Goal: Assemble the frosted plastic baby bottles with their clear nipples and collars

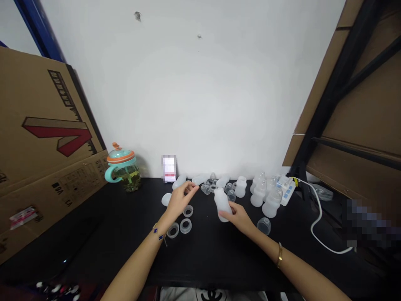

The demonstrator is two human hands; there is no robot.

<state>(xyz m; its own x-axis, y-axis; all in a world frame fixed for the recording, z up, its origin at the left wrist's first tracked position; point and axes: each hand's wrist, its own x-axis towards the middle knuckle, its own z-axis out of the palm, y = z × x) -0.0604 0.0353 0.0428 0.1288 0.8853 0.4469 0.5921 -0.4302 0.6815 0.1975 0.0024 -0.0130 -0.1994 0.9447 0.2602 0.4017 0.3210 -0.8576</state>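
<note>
My right hand (236,215) is wrapped round the lower part of a frosted white baby bottle (222,202), which has an open neck and leans to the left. My left hand (181,198) hovers left of the bottle, apart from it, thumb and fingertips pinched together; what they hold, if anything, is too small to make out. Below that hand lie several collar rings, one (186,225) nearest the middle. A whitish rounded piece (166,199) rests beside my left wrist. Clear bottle caps (231,195) and teats lie loosely behind the held bottle.
Capped bottles (272,204) stand at right by a white power strip (287,192) and cable (318,221). An uncapped bottle (241,187) and a clear cap (264,225) are nearer. A phone (169,169) leans on the wall; a jug (123,171) and cardboard (46,146) flank the black table.
</note>
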